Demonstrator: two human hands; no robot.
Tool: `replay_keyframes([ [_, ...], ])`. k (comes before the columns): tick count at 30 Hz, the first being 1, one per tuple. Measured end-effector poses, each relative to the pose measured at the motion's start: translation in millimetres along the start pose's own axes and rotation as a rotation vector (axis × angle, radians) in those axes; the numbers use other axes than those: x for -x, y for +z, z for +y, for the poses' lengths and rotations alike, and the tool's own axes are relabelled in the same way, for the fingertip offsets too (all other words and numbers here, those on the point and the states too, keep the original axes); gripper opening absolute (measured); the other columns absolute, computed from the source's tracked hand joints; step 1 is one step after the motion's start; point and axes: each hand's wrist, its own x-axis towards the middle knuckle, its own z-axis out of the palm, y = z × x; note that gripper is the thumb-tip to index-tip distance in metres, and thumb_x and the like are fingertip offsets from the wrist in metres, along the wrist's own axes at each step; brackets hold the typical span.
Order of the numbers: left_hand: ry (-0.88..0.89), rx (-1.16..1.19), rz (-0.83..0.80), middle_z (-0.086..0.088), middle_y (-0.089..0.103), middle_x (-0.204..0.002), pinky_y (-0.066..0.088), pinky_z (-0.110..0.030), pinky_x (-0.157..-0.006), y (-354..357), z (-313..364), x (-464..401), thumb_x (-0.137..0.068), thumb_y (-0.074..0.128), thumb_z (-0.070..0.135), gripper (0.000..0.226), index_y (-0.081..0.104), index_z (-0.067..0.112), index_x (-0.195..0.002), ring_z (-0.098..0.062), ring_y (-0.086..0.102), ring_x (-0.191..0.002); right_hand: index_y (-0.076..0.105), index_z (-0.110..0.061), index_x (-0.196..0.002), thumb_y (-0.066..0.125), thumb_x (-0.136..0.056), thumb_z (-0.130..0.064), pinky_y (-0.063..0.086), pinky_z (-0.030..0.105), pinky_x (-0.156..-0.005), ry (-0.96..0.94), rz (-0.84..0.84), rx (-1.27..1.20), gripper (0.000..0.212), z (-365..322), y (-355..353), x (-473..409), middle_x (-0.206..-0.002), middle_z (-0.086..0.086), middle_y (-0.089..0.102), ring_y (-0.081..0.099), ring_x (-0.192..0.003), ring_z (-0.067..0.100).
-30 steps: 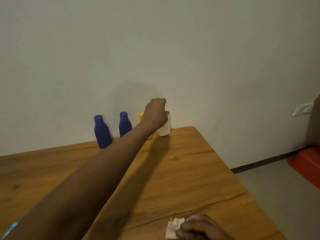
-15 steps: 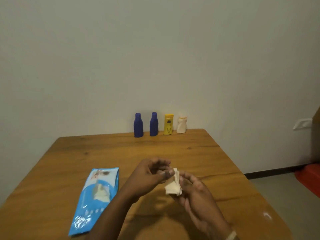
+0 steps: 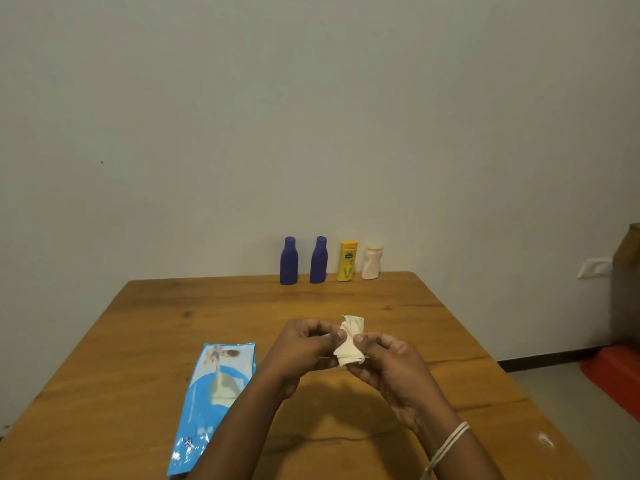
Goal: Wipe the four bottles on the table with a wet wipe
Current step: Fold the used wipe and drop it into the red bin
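Several bottles stand in a row at the table's far edge against the wall: a dark blue bottle (image 3: 289,260), a second blue bottle (image 3: 318,259), a yellow bottle (image 3: 347,260) and a white bottle (image 3: 371,263). Over the middle of the wooden table (image 3: 156,323), my left hand (image 3: 303,346) and my right hand (image 3: 388,362) both pinch a crumpled white wet wipe (image 3: 349,344) between them. The hands are well short of the bottles.
A blue wet-wipe packet (image 3: 216,400) lies flat on the table to the left of my hands. On the floor at the right sits a red object (image 3: 616,372); a wall socket (image 3: 594,268) and a brown box edge (image 3: 628,282) are beyond it.
My left hand came back from the white bottle at the far edge to join the right hand on the wipe. The view pulled back; the wipe now sits a little higher between the fingers.
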Motion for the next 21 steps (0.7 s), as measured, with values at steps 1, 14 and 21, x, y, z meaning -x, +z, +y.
replay_keyframes([
  [1,-0.006,0.015,0.011,-0.01,0.078,-0.091,0.057,-0.024,-0.064,-1.2,-0.9,-11.9,-0.091,0.072,0.014,0.011,0.075,0.005,-0.097,-0.014,0.073,-0.075,0.068,0.002,-0.106,0.064,-0.095,-0.007,0.063,0.029,-0.068,-0.001,0.016,0.034,0.015,-1.3,0.9,-13.1,-0.092,0.018,0.078,0.075,-0.077,0.023],
  [14,-0.121,0.14,0.143,-0.013,0.079,-0.096,0.061,-0.03,-0.074,-32.5,86.0,-174.6,-0.091,0.071,0.018,0.02,0.074,0.005,-0.105,-0.024,0.077,-0.087,0.072,-0.007,-0.103,0.064,-0.096,-0.02,0.062,0.03,-0.066,0.019,0.047,0.135,0.016,-92.0,45.4,-201.3,-0.095,0.013,0.079,0.076,-0.085,0.026],
  [21,-0.133,0.135,0.245,-0.014,0.076,-0.098,0.057,-0.021,-0.066,-43.4,207.9,-216.7,-0.094,0.068,0.012,0.016,0.072,0.001,-0.105,-0.015,0.074,-0.08,0.07,-0.006,-0.1,0.06,-0.099,-0.017,0.062,0.04,-0.081,0.048,0.047,0.151,0.015,-215.1,103.4,-235.6,-0.101,0.018,0.076,0.074,-0.097,0.032],
])
